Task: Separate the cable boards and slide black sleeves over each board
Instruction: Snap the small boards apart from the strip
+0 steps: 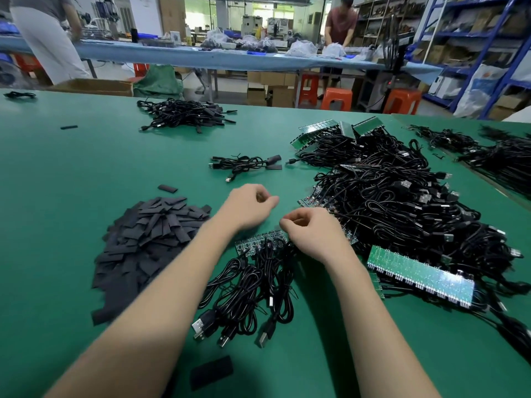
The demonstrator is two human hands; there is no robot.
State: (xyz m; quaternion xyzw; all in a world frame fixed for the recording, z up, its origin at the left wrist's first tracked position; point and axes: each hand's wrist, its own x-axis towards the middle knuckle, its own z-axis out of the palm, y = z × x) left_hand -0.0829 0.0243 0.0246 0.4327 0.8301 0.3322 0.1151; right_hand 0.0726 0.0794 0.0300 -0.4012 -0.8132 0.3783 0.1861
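My left hand [249,208] hovers over the green table [71,173] with its fingers curled in and nothing visible in them. My right hand [313,234] is just to its right, also curled and holding nothing I can see. Below both hands lies a strip of joined cable boards [260,243], and its black USB cables [253,294] trail toward me. A heap of flat black sleeves [146,242] lies left of my left forearm. One loose sleeve [212,372] lies at the near edge.
A big tangle of cables with board strips [402,214] fills the right side, with a green board panel [419,275] at its near end. A few sleeved cables [244,165] lie ahead, and a finished pile [184,114] sits farther back. Two people stand at far benches.
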